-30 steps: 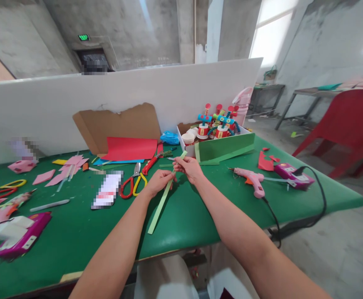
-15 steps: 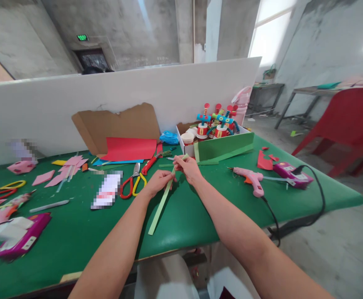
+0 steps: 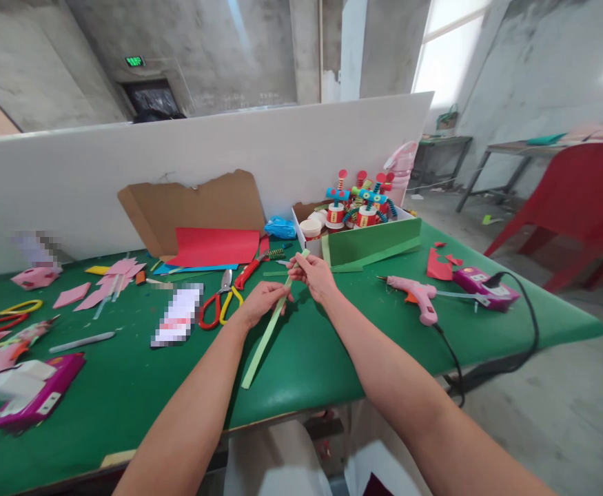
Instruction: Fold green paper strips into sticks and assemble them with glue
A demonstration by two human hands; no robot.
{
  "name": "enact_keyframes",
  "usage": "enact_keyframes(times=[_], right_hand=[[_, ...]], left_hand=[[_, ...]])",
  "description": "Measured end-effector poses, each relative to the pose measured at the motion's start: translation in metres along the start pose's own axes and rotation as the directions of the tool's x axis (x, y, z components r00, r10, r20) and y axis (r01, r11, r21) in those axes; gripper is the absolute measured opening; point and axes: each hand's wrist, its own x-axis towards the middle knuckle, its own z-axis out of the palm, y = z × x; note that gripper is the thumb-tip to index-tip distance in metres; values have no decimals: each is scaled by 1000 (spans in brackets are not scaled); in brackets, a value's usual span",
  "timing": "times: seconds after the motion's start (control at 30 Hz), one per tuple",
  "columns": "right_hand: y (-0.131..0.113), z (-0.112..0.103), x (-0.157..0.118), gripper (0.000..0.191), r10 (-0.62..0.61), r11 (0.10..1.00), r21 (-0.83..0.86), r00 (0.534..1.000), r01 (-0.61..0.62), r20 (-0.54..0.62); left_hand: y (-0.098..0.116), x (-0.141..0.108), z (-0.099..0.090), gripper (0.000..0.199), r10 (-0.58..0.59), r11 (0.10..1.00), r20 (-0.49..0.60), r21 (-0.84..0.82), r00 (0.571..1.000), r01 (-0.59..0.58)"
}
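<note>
A long pale green paper strip (image 3: 262, 350) slants toward me over the green table. My left hand (image 3: 264, 303) pinches it around its middle, with fingers closed. Close to its far end, my right hand (image 3: 313, 275) has thumb and fingers closed on the same strip. Just left of my hands lie scissors (image 3: 222, 303) with one red and one yellow handle. A red-handled tool (image 3: 247, 273) rests behind them beside a dark coiled paper spring (image 3: 274, 255). Thin green strips (image 3: 346, 269) lie flat beyond my right hand.
A box (image 3: 376, 242) of paper-cup figures stands at the back. On the right are a pink glue gun (image 3: 413, 295), a purple power strip (image 3: 486, 288) and red paper scraps (image 3: 439, 265). Red paper (image 3: 217, 247) leans by cardboard (image 3: 198, 207). Another power strip (image 3: 37, 396) sits left.
The strip's near end has shifted slightly left, and its far end shows a little higher above my right fingers. Both hands keep hold of it, almost in the same place.
</note>
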Motion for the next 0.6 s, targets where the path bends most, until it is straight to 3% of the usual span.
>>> enact_keyframes(times=[0.23, 0.47, 0.6], right_hand=[[-4, -3, -1, 23, -50, 998, -41, 998, 51, 35], [-11, -10, 1, 31, -180, 970, -153, 982, 187, 61], [-15, -14, 3, 36, -194, 967, -159, 979, 201, 63]], left_hand=[[2, -2, 0, 43, -11, 999, 12, -40, 1000, 12], [7, -7, -2, 41, -15, 993, 181, -113, 983, 36], [8, -9, -2, 41, -1, 991, 203, -130, 979, 28]])
